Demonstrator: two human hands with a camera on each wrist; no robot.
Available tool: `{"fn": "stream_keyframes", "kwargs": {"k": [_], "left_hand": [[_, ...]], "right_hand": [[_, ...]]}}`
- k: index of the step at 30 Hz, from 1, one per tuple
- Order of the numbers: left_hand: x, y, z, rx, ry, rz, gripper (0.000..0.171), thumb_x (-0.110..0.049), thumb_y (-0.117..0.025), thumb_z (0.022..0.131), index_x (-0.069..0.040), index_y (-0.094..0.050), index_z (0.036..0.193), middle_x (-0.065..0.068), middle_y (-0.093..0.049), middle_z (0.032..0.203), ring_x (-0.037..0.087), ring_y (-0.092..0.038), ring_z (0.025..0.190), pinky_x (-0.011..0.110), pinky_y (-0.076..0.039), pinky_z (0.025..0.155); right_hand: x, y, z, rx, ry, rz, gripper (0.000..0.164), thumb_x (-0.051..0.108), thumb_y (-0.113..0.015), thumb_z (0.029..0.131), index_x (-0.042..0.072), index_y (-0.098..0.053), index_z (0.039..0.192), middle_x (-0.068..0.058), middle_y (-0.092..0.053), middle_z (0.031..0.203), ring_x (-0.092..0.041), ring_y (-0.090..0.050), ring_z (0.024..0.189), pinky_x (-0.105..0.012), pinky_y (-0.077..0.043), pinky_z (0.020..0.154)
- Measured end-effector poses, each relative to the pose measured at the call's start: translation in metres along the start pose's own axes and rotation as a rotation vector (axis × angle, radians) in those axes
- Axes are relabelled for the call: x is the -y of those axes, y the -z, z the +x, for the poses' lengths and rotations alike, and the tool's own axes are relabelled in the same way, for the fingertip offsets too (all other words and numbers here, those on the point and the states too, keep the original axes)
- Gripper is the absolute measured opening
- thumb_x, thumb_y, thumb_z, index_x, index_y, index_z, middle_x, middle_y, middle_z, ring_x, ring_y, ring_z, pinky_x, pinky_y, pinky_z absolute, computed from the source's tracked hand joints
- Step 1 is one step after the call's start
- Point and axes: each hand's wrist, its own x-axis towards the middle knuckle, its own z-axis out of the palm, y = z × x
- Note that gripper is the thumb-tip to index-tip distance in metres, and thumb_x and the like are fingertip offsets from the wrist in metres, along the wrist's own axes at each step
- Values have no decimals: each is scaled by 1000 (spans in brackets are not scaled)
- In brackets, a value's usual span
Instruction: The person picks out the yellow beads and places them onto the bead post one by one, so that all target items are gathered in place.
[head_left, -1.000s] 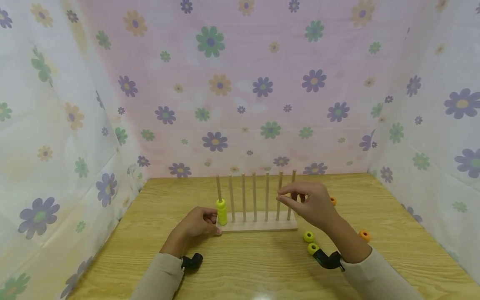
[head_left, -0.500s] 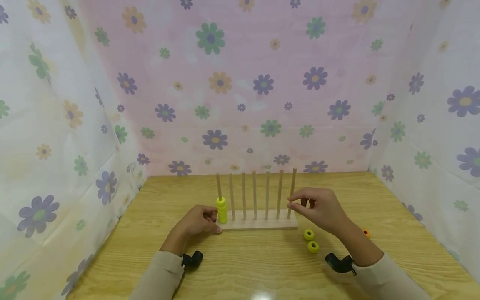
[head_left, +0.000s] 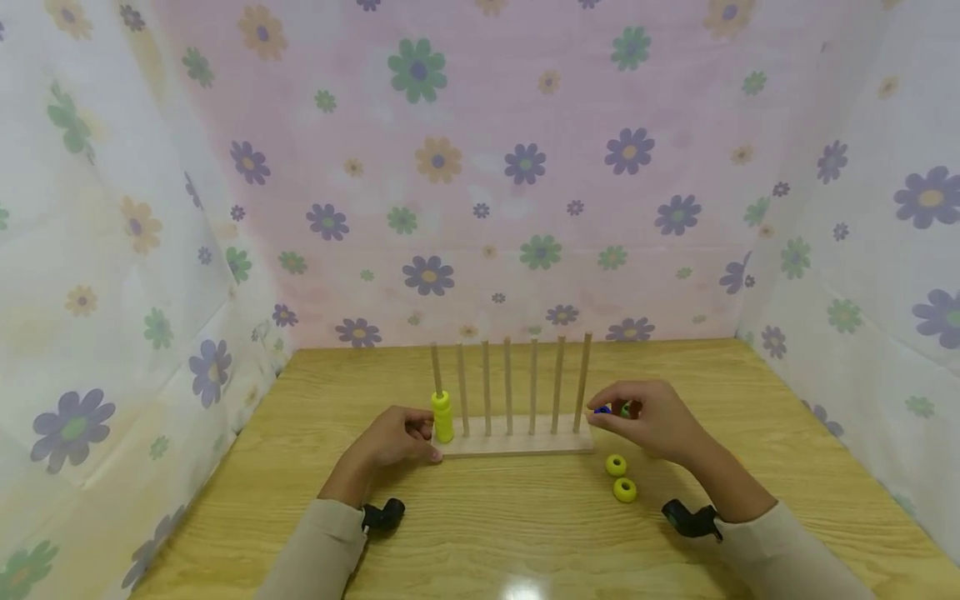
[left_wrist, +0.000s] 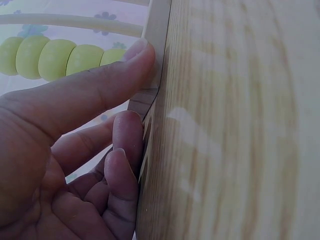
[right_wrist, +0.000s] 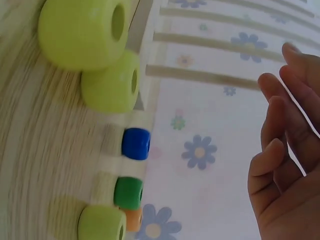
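A wooden peg stand [head_left: 517,442] stands on the table with a row of upright pegs. Stacked yellow beads [head_left: 442,418] fill the lower part of its leftmost peg. My left hand [head_left: 390,440] grips the left end of the base, thumb [left_wrist: 115,80] on its front edge and the other fingers curled by the end. Just right of the stand, my right hand [head_left: 648,419] hovers with thumb and fingers apart and nothing between them. Beyond its fingertips lie a blue bead [right_wrist: 136,143] and a green bead [right_wrist: 128,192].
Two loose yellow beads [head_left: 616,465] lie in front of the stand's right end. In the right wrist view, an orange bead [right_wrist: 133,219] shows behind another yellow bead [right_wrist: 101,223]. Floral cloth [head_left: 480,167] walls the table at the back and sides.
My right hand has moved right and slightly down, away from the two rightmost pegs, bringing the blue and green beads into view. The left hand keeps its grip on the base.
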Motion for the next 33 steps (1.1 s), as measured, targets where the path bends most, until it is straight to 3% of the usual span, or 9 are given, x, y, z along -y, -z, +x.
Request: {"fn": "stream_keyframes", "kwargs": {"k": [4,11,16,20,25,33], "left_hand": [[-1,0,0,-1,-3,5,64,-18,-95,74,-8,-71,133,8,-65,100,20,-56,84,32,-49,75],[-3,0,-1,0,-13,7,63,-17,-95,76,-8,-71,133,9,-65,100,19,-56,83,32,-49,74],[-4,0,-1,6,-15,5,61,-18,-94,76,-9,-71,132,9,-65,99,19,-55,82,32,-48,73],[-2,0,-2,-9,-4,13,64,-18,-95,75,-8,-70,133,8,-65,99,19,-55,82,32,-48,73],[-1,1,-2,-14,6,12,67,-18,-95,74,-7,-69,135,7,-65,100,20,-57,84,32,-50,74],[-1,-1,-1,9,-16,-16,62,-15,-93,77,-6,-69,134,8,-65,98,20,-56,82,31,-50,72]], "right_hand": [[-7,7,-6,35,-80,12,11,31,-79,93,35,-78,104,18,-73,94,-6,-62,74,-29,-50,60],[-24,15,-16,90,-190,37,13,37,-78,94,34,-79,106,11,-74,96,-12,-63,76,-29,-51,64],[-36,21,-22,169,-257,137,27,35,-80,92,20,-79,114,-3,-75,103,-22,-67,77,-31,-54,58],[-42,27,-25,240,-296,243,33,28,-79,94,10,-76,122,-19,-70,116,-23,-67,88,-37,-58,67],[-52,33,-30,305,-299,315,35,16,-77,95,5,-72,128,-26,-66,122,-24,-69,92,-41,-60,73],[-70,41,-39,383,-269,354,40,15,-76,95,4,-68,134,-26,-64,131,-33,-65,114,-32,-59,86]]}}
